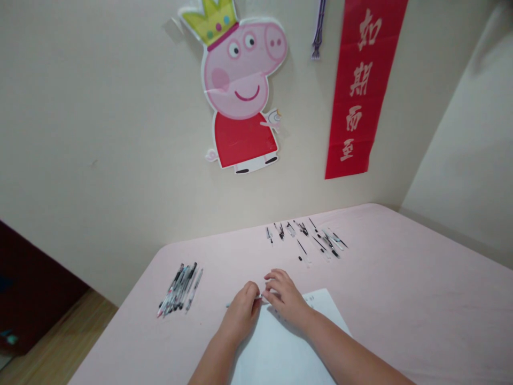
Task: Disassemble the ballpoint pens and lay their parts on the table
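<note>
By paper (284, 350), inward from the tabletop's left edge (111, 334), the left hand (242, 309) pinches a pen (259, 297) in curled fingers, seemingly steadying it for the half-open right hand (286, 299), whose grip is unclear.

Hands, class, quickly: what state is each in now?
Left hand: closed, holding a pen.
Right hand: half-curled at the pen's end; whether its grip is closed cannot be told.
</note>
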`<act>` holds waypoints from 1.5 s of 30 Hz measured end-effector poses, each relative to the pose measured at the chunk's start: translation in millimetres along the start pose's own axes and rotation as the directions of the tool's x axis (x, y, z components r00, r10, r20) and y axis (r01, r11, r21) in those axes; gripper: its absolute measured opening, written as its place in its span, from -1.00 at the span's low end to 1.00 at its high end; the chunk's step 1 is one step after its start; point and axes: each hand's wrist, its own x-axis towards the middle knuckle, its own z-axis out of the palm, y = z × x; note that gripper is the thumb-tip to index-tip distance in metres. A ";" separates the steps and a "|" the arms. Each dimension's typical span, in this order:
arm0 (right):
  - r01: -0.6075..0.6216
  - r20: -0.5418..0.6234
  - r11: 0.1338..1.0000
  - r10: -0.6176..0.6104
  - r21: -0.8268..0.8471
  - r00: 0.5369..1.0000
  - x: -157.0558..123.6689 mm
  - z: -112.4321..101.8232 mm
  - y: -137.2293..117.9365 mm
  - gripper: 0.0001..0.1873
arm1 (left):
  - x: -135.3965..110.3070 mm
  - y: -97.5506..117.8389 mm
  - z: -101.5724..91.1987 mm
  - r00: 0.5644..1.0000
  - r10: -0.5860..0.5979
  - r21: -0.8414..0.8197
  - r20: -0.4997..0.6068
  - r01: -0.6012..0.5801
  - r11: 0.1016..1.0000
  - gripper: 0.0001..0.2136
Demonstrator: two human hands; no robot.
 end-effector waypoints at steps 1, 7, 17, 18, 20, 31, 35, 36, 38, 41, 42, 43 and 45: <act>-0.004 0.018 1.000 0.004 0.002 1.000 -0.5 0.2 -0.4 -0.87 | 0.1 -0.3 0.9 1.000 0.010 -0.013 0.001 -0.010 1.000 -0.86; 0.005 0.074 0.999 -0.007 0.034 0.997 0.2 -0.6 -4.6 -0.89 | 2.0 3.9 -0.5 0.998 0.051 -0.043 0.027 -0.050 0.998 -0.85; -0.015 -0.027 0.993 0.018 0.113 0.999 1.0 3.5 1.5 -0.87 | 2.9 5.0 -6.4 0.998 0.048 0.087 0.038 -0.051 0.995 -0.78; -0.010 -0.035 0.993 0.014 0.116 0.999 1.0 4.3 3.1 -0.86 | 2.8 4.9 -6.0 0.998 0.046 0.095 0.039 -0.050 0.994 -0.78; -0.001 -0.048 0.993 0.006 0.119 0.999 1.2 5.5 5.4 -0.85 | 2.4 4.6 -4.9 0.998 0.049 0.097 0.035 -0.052 0.994 -0.78; -0.003 -0.079 0.993 0.012 0.115 0.997 2.9 5.2 5.4 -0.80 | 3.4 3.7 -6.2 0.999 0.023 0.162 0.033 -0.028 0.986 -0.83; -0.001 -0.089 0.993 0.011 0.119 0.996 3.3 5.3 6.2 -0.78 | 3.0 4.9 -8.2 0.999 0.006 0.169 0.036 -0.012 0.985 -0.83; 0.003 -0.091 0.993 0.008 0.121 0.996 3.3 5.4 6.5 -0.77 | 2.8 4.6 -8.1 1.000 0.000 0.165 0.027 -0.004 0.986 -0.84; 0.004 -0.088 0.992 0.007 0.123 0.996 3.2 5.6 7.2 -0.76 | 2.4 3.3 -7.3 1.000 -0.003 0.159 0.015 0.001 0.987 -0.86; 0.003 -0.086 0.993 0.007 0.118 0.996 3.0 6.3 8.9 -0.76 | 2.1 1.1 -6.1 1.000 0.010 0.165 0.027 -0.014 0.986 -0.85; 0.004 -0.088 0.993 0.006 0.116 0.996 2.9 6.6 9.6 -0.76 | 2.0 0.8 -5.9 0.999 0.011 0.167 0.033 -0.016 0.986 -0.84; 0.006 -0.090 0.993 0.004 0.115 0.996 2.8 6.9 10.3 -0.77 | 2.0 0.7 -6.0 0.999 0.009 0.167 0.037 -0.015 0.986 -0.83; 0.006 -0.091 0.993 0.005 0.115 0.996 2.5 7.2 11.2 -0.78 | 2.0 1.1 -6.6 0.999 0.004 0.161 0.042 -0.011 0.987 -0.82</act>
